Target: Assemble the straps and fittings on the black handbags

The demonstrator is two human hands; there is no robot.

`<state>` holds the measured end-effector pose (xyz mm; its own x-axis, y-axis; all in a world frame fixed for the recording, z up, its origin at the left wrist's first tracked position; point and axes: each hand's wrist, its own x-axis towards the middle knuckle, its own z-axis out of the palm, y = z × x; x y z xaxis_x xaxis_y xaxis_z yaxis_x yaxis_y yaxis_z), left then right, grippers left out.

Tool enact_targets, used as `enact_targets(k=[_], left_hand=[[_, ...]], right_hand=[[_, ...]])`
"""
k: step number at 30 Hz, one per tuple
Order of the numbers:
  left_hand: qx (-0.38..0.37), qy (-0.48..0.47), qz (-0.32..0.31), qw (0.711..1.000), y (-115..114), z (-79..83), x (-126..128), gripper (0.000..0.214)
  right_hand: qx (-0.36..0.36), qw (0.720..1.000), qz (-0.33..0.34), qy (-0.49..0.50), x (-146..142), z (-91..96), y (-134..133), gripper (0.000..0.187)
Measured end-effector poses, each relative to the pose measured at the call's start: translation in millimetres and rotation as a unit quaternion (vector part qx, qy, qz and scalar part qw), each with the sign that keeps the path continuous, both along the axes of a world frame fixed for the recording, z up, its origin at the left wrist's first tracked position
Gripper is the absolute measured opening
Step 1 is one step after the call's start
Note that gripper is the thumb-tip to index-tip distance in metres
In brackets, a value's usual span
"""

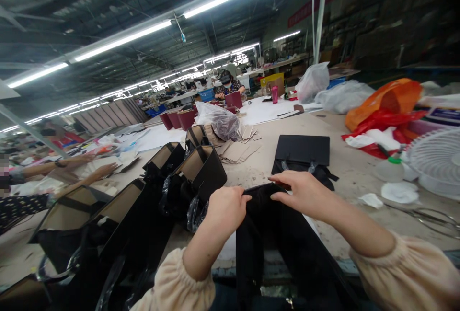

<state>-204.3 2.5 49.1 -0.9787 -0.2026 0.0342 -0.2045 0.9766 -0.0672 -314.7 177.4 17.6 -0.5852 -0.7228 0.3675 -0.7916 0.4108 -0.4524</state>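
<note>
A black bag piece (262,205) of soft fabric lies before me, its lower part hanging over the table's front edge. My left hand (228,205) pinches its upper left edge between thumb and fingers. On the right side, my right hand (300,191) holds the same edge, with the thumb below and the fingers above. Just beyond my right hand lies a flat black bag (302,150) with plastic-wrapped handles. Left of my left hand stand several open black bags (210,169) with beige insides, some with clear wrap on their handles.
Scissors (431,217), a white fan (436,160), a green-capped bottle (390,169) and an orange plastic bag (384,105) are at right. Beige card pieces (239,152) and maroon bags (179,118) lie farther off. A co-worker's arms (86,172) reach in from the left; another person (230,86) sits beyond.
</note>
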Motion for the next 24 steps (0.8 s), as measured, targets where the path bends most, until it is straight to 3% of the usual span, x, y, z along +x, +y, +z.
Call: enact_targets(k=[9,19,24], left_hand=[[0.007,-0.008,-0.005,1.000,-1.8,0.5,-0.9,0.034],[0.003,0.005,0.016,1.000,-2.5,-3.8,-3.0,0.033],[-0.002,0.008,0.020,1.000,-2.8,-4.1,-3.1,0.034]], right_hand=[[0.013,1.000,-0.005,0.011,-0.9,1.0,0.8,0.021],[0.011,0.999,-0.024,0.021,-2.3,4.1,-2.6,0.026],[0.080,0.995,-0.029,0.043,0.5,13.9,-8.1,0.020]])
